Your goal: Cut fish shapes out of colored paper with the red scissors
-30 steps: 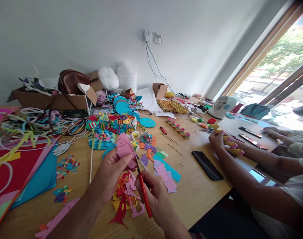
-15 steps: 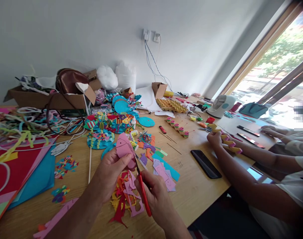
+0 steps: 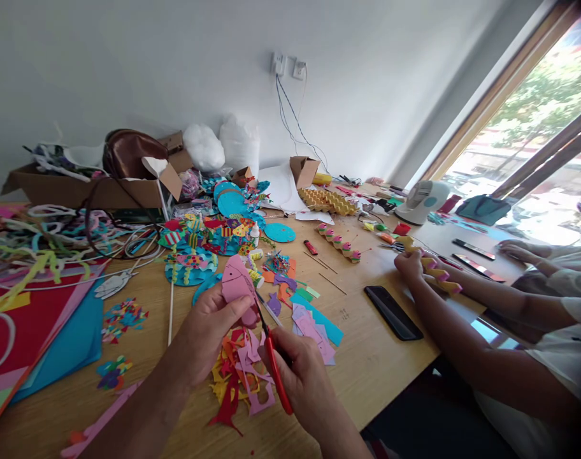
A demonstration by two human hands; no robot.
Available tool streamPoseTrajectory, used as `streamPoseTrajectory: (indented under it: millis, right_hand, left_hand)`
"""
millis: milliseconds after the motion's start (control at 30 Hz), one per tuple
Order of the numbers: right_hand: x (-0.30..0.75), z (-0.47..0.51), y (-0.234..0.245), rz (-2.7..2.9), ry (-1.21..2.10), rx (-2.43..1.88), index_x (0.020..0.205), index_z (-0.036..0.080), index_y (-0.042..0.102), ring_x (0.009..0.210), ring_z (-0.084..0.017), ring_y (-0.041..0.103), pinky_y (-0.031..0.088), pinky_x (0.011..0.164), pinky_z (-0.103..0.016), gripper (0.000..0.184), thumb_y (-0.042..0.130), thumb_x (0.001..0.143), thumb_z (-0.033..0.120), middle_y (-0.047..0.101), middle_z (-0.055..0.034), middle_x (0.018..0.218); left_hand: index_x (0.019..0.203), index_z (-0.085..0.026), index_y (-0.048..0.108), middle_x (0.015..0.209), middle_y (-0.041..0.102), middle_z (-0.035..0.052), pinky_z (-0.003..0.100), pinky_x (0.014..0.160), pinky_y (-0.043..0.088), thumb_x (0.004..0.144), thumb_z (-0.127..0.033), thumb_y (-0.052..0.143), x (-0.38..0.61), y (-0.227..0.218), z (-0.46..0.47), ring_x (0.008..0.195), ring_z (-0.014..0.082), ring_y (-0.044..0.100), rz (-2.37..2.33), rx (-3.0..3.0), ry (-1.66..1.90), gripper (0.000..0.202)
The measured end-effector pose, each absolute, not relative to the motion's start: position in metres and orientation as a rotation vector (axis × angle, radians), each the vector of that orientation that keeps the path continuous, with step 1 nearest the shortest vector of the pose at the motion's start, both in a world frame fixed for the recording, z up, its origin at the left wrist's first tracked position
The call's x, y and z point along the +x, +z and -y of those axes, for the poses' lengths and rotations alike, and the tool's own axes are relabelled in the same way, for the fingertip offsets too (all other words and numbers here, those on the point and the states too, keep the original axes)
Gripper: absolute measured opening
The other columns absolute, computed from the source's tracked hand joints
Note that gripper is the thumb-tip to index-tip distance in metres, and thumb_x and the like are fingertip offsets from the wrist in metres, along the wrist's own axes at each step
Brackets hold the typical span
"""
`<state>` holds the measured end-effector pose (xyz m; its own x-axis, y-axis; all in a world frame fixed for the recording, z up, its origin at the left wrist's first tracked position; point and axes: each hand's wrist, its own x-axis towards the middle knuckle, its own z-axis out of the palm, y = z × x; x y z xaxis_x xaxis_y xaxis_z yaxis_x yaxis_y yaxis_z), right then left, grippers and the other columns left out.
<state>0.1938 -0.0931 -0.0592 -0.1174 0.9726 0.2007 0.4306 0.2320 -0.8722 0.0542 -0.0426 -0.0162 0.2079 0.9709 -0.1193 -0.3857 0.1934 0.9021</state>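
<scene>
My left hand (image 3: 214,325) pinches a pink paper fish (image 3: 237,280) with a drawn dot eye and dark lines, its thumb on top. My right hand (image 3: 302,373) is wrapped round the red handles of a pair of scissors (image 3: 277,376), whose blades lie along the right edge of the pink paper. Below the hands lies a heap of paper scraps (image 3: 230,395) in red, orange, yellow and pink. To the right of the scissors are pink and lilac paper pieces (image 3: 314,331) with drawn lines, beside a blue paper strip (image 3: 322,317).
A black phone (image 3: 393,312) lies right of my hands, near another person's arms (image 3: 462,319), whose hands hold a yellow and pink egg-carton strip (image 3: 436,271). Decorated blue paper pieces (image 3: 190,266), wooden sticks (image 3: 171,312) and coloured sheets (image 3: 65,350) lie leftward. A cardboard box (image 3: 80,191) stands behind.
The view has shifted very slightly. Both hands, the pink paper fish and the scissors keep nearly the same position.
</scene>
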Motion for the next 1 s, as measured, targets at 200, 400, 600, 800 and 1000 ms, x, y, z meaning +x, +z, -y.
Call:
streamPoseTrajectory:
  millis: [200, 400, 600, 800, 1000]
  right_hand:
    - [0.195, 0.093, -0.061, 1.705, 0.801, -1.336, 0.058, 0.020, 0.032, 0.053, -0.010, 0.028, 0.021, 0.047, -0.024, 0.041, 0.046, 0.091, 0.040, 0.031, 0.0056, 0.054]
    - [0.192, 0.092, -0.063, 1.637, 0.917, -1.289, 0.058, 0.021, 0.036, 0.051, -0.010, 0.029, 0.021, 0.047, -0.024, 0.040, 0.046, 0.089, 0.043, 0.031, 0.0056, 0.053]
    - [0.187, 0.093, -0.062, 1.434, 1.170, -1.236, 0.056, 0.021, 0.037, 0.047, -0.010, 0.033, 0.023, 0.044, -0.022, 0.042, 0.052, 0.085, 0.048, 0.035, 0.0055, 0.049]
    - [0.188, 0.095, -0.063, 1.384, 1.232, -1.196, 0.059, 0.021, 0.040, 0.045, -0.010, 0.034, 0.023, 0.043, -0.022, 0.046, 0.050, 0.083, 0.059, 0.037, 0.0058, 0.048]
    - [0.189, 0.095, -0.068, 1.347, 1.257, -1.146, 0.059, 0.020, 0.043, 0.044, -0.009, 0.034, 0.024, 0.042, -0.021, 0.051, 0.051, 0.082, 0.064, 0.039, 0.0057, 0.047]
  left_hand:
    - [0.060, -0.017, 0.065, 0.053, 0.061, -0.0036, 0.018, 0.050, 0.045, 0.057, -0.028, 0.077, 0.052, -0.020, 0.039, 0.050, 0.0093, 0.052, -0.886, 0.894, 1.137, 0.016]
    - [0.061, -0.018, 0.060, 0.048, 0.055, -0.0063, 0.017, 0.041, 0.036, 0.061, -0.028, 0.073, 0.053, -0.023, 0.039, 0.043, 0.0070, 0.043, -0.859, 0.929, 1.171, 0.016]
    - [0.057, -0.018, 0.056, 0.047, 0.055, -0.0056, 0.018, 0.041, 0.036, 0.058, -0.028, 0.073, 0.057, -0.019, 0.043, 0.043, 0.0070, 0.043, -0.900, 0.924, 1.144, 0.019]
    - [0.060, -0.018, 0.057, 0.048, 0.055, -0.0057, 0.018, 0.044, 0.038, 0.063, -0.026, 0.070, 0.056, -0.024, 0.043, 0.045, 0.0071, 0.044, -0.916, 0.971, 1.134, 0.016]
    - [0.061, -0.018, 0.058, 0.048, 0.056, -0.0060, 0.018, 0.044, 0.038, 0.063, -0.025, 0.070, 0.058, -0.027, 0.045, 0.044, 0.0078, 0.046, -0.914, 0.980, 1.119, 0.014]
